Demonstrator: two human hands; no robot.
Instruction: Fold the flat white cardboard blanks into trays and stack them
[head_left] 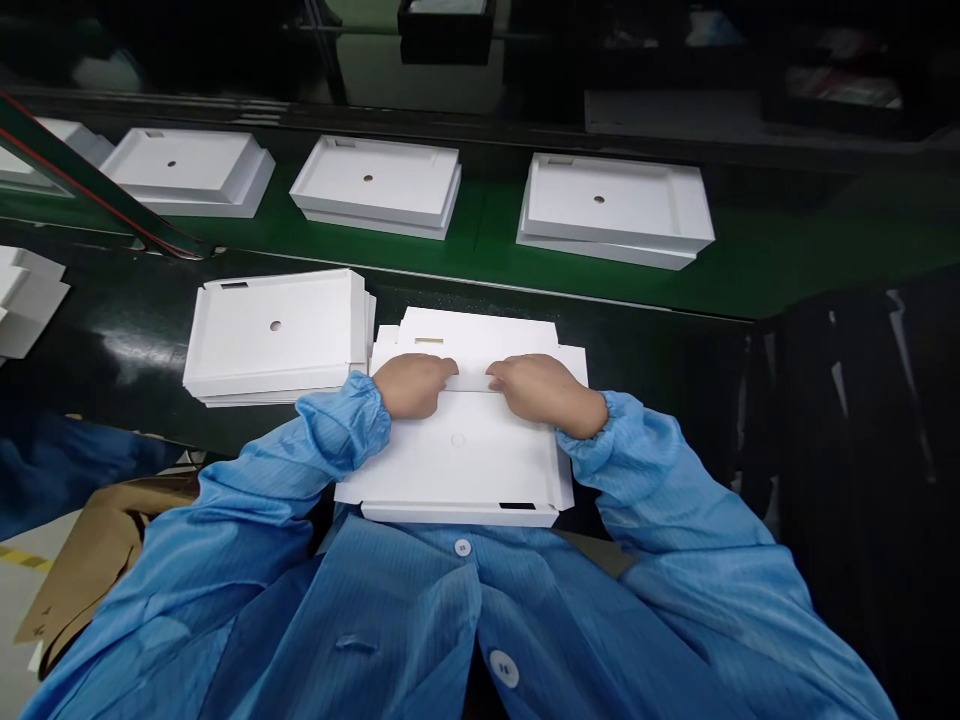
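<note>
A partly folded white cardboard box blank [480, 455] lies in front of me, its near edge close to my body. A crease runs across it, and its far flap [480, 328] has a small slot. My left hand [414, 384] presses on the crease from the left, fingers curled with the thumb side toward the middle. From the right, my right hand [541, 388] grips along the same crease, also with curled fingers. A short gap separates the hands. Left of the blank sits a stack of folded white box trays [300, 345], the top one having a round hole.
On the green conveyor [487, 225] beyond the table stand stacked white trays [619, 200], more trays [379, 180] and another pair [187, 170]. A dark green post with red edging [97, 180] slants at the left. A brown carton [105, 545] is low left; another person's blue sleeve [75, 465] shows there.
</note>
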